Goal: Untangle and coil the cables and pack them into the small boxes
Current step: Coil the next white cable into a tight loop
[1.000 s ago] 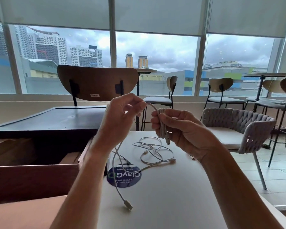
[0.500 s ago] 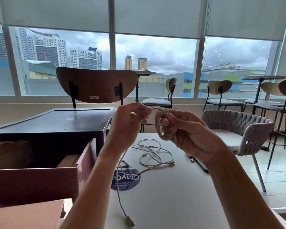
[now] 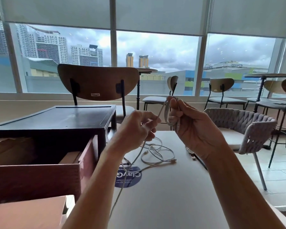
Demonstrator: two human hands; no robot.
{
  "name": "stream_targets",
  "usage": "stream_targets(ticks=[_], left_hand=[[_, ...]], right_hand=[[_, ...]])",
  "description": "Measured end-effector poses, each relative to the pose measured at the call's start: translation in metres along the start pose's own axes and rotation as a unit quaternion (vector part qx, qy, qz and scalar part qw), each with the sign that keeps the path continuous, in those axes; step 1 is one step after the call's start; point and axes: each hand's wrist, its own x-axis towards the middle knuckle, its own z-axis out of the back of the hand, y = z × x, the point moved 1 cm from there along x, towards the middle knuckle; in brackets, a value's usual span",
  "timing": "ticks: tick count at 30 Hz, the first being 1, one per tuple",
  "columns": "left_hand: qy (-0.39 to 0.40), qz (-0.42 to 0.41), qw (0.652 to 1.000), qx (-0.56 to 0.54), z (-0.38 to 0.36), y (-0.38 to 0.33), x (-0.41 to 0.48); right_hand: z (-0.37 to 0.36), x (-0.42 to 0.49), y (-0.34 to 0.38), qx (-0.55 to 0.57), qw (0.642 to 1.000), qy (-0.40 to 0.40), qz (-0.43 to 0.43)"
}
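Pale bench in a room with wide windows — tall towers and grey clouds outside. Brown chair behind, woven grey chair on the right. On the left, a dark box and an open red-brown box. Above the bench, right hand curled round a small white cable coil; left hand pinching its loose strand. More white cables lying by a blue sticker — partly behind the left arm.
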Motion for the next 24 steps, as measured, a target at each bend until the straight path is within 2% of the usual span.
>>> stream_targets(ticks=[2,6,9,14,18,21,24], left_hand=[[0.044,0.018,0.999,0.005,0.002,-0.002,-0.002],[0.100,0.017,0.991,0.085,0.007,-0.010,-0.007],[0.142,0.035,0.985,0.095,0.009,-0.012,-0.009],[0.185,0.049,0.977,0.091,0.017,-0.014,-0.012],[0.203,0.019,0.968,0.149,0.015,-0.017,-0.012],[0.206,-0.042,0.958,0.193,0.012,-0.019,-0.011],[0.123,-0.119,0.971,0.164,0.012,-0.023,-0.006]], right_hand=[[0.001,0.002,-0.002,0.033,0.998,-0.039,0.019],[0.000,0.002,-0.004,0.083,0.993,-0.070,0.035],[0.003,0.003,-0.005,0.057,0.988,-0.123,0.071],[0.010,0.003,-0.005,-0.086,0.963,-0.227,0.118],[0.007,0.001,-0.008,-0.149,0.949,-0.258,0.106],[0.009,0.001,-0.010,-0.296,0.917,-0.251,0.095],[0.011,-0.001,-0.010,-0.478,0.857,-0.187,0.043]])
